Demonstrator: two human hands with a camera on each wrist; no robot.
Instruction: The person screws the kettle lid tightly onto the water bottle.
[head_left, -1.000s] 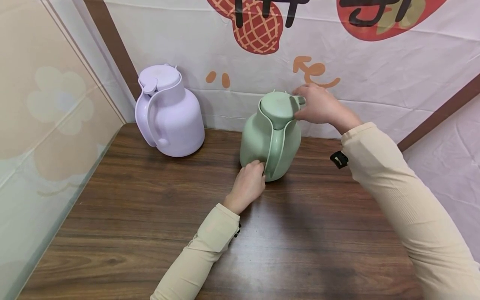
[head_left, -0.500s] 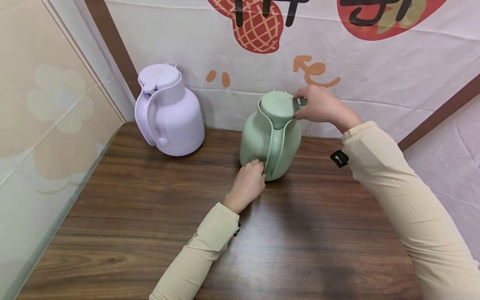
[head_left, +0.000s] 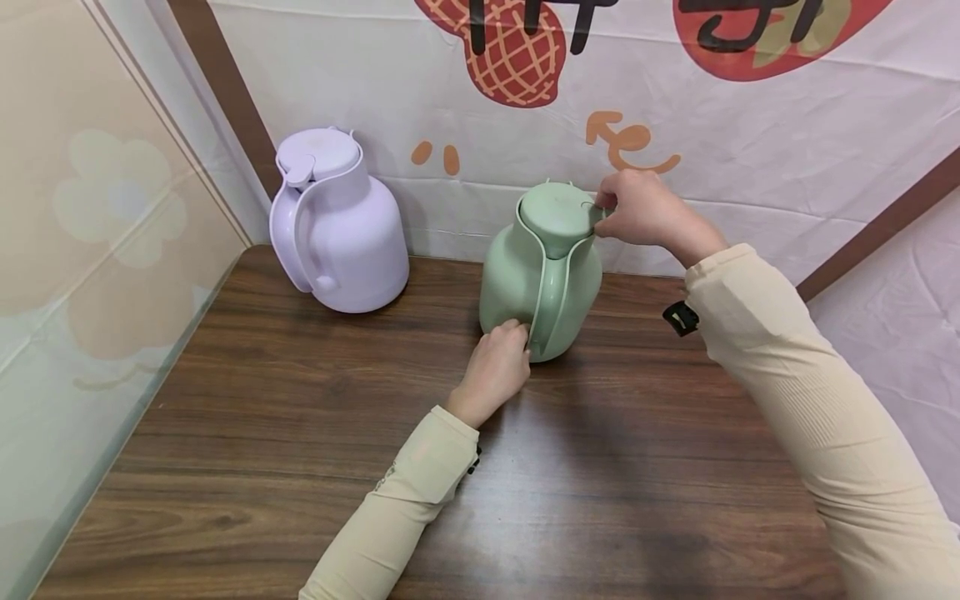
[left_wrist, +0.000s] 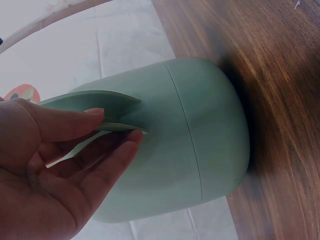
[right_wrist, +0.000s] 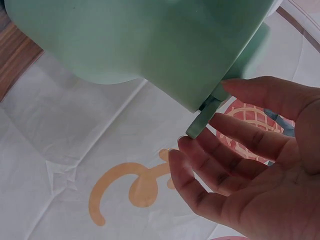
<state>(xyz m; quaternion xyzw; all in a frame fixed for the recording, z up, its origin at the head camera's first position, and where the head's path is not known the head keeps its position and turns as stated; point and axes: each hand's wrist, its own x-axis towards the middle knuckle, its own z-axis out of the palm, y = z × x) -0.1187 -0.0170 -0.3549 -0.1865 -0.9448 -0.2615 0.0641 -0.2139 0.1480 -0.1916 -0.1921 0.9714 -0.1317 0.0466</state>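
A pale green vacuum jug [head_left: 508, 283] stands upright near the back of the table, its handle [head_left: 552, 300] facing me. My left hand [head_left: 491, 375] pinches the lower edge of that handle; in the left wrist view the thumb lies on one side of the handle's flange and the fingers on the other. At the top, my right hand [head_left: 641, 208] reaches over from the right to the round lid [head_left: 553, 208]. In the right wrist view its thumb and forefinger pinch the lid's small tab [right_wrist: 202, 120], while the other fingers curl loosely below.
To the left stands a lilac vacuum jug [head_left: 356, 242] of the same shape, its lid on. Both jugs are on a dark wood table [head_left: 300, 433]. A printed cloth [head_left: 480, 208] hangs right behind them, and another cloth [head_left: 112, 233] borders the left side.
The right hand has shifted slightly to the right, and the tab it pinches has swung a little toward me. The left hand and both jugs stay put.
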